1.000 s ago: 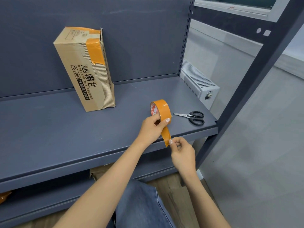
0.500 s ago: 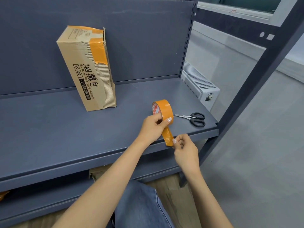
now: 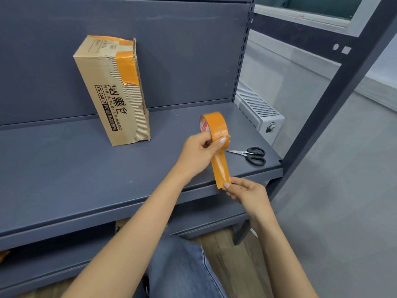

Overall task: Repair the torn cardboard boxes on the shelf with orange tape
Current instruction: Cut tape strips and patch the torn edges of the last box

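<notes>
Grey shelf point(image 3: 64, 168): torn box point(image 3: 113, 93) stands upright, far left of both hands. Left hand point(image 3: 199, 151) grips roll point(image 3: 214, 123); right hand point(image 3: 247, 192) pinches strip point(image 3: 220, 166) end, strip running toward the person. Scissors point(image 3: 251, 154) nearest right hand.

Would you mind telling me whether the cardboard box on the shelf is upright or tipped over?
Upright: the cardboard box stands on its short end on the shelf, its taped top uppermost.

Black-handled scissors point(image 3: 250, 154) lie flat; white radiator point(image 3: 258, 112), perhaps wall-mounted, behind.
</notes>
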`<state>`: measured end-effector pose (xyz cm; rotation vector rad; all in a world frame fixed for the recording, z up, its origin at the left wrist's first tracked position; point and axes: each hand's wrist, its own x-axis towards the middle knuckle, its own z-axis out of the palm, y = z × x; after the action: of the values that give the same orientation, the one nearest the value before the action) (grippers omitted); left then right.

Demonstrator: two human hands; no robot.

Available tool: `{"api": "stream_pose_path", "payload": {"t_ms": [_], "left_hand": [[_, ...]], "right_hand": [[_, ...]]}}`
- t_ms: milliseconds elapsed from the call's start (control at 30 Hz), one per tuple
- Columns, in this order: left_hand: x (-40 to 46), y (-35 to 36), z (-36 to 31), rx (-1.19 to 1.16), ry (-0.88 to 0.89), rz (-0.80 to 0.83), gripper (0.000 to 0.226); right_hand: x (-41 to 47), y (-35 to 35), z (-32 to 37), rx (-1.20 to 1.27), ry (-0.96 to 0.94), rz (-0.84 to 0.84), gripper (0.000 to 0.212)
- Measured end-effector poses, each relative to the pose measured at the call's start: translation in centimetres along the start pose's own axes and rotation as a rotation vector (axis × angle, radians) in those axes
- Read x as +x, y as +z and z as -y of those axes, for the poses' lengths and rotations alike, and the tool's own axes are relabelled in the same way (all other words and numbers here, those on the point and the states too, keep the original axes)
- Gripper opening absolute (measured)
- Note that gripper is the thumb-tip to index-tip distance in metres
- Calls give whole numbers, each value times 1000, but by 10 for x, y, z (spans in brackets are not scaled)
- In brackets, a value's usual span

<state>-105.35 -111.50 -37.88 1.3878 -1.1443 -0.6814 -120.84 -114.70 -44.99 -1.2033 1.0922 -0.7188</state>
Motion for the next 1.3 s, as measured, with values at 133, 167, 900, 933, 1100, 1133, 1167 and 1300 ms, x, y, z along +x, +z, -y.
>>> {"api": "stream_pose_path", "payload": {"t_ms": [133,167,900,933,1100,1133,1167,1300], "left_hand": [[3,-4,-13,47,37,37,12],[1,-5,-12,43,36,46,13],[43,-19,0,-447,-432,-71,6],[43,-16,4,-383,-405,-92,6],[44,-13,38,9,-105,-197,10],[44,-13,42,39,-68,-161,10],[43,-12,45,52,-55,-130,10],[37,-2,51,27,-19,-120,16]], "right_hand": [[-5,1,8,67,-21,40,6],[-6,1,8,79,-18,52,6],[-38,-25,-34,-50,-126,85,9],[-40,-24,-33,-33,-134,84,8],[-51,-30,-30,25,-189,131,11],[-52,-34,-29,31,-178,134,10],[-53,-38,-30,34,-157,133,10],[-50,-53,-42,26,-40,94,10]]}}
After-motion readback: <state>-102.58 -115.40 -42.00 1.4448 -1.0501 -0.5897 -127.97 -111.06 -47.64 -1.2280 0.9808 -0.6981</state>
